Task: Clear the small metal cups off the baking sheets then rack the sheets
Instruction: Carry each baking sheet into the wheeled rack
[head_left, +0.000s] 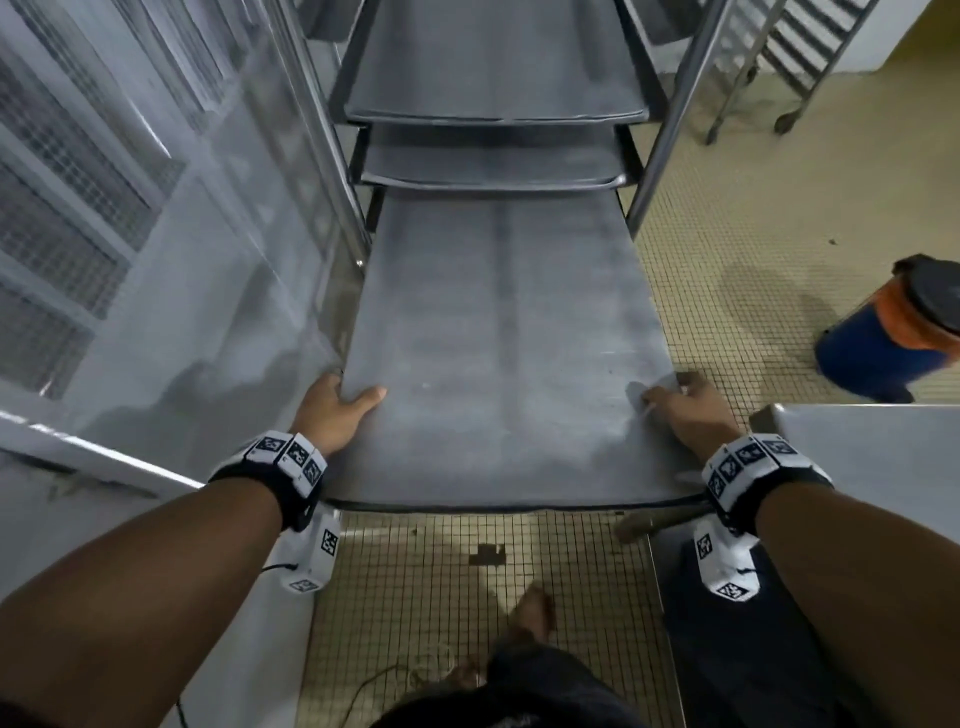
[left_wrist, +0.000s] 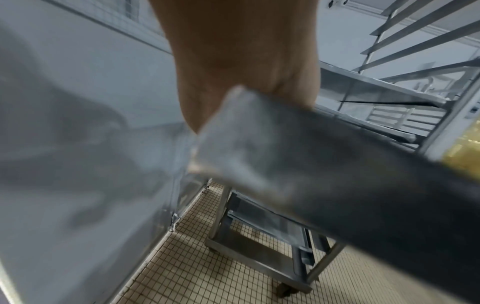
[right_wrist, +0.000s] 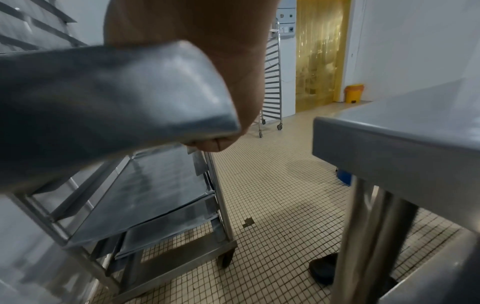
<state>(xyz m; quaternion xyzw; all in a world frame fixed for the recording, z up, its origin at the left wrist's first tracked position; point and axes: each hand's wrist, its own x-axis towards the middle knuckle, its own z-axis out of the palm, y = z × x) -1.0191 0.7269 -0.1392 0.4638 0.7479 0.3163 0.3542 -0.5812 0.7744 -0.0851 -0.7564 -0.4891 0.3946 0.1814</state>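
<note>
An empty grey baking sheet (head_left: 498, 353) lies level in front of me, its far end between the posts of a steel rack (head_left: 670, 119). My left hand (head_left: 340, 405) grips its left edge, thumb on top. My right hand (head_left: 675, 405) grips its right edge the same way. Two other sheets (head_left: 493, 83) sit on rails just above it. The left wrist view shows the held sheet's near corner (left_wrist: 249, 133) under my palm; the right wrist view shows the other corner (right_wrist: 161, 92). No metal cups are in view.
A steel wall panel (head_left: 171, 291) runs close along the left. A steel table (head_left: 878, 457) stands at my right, with a blue and orange bin (head_left: 888, 332) on the tiled floor beyond. A second rack (head_left: 789, 57) stands at the back right. Lower rails hold more sheets (right_wrist: 145, 191).
</note>
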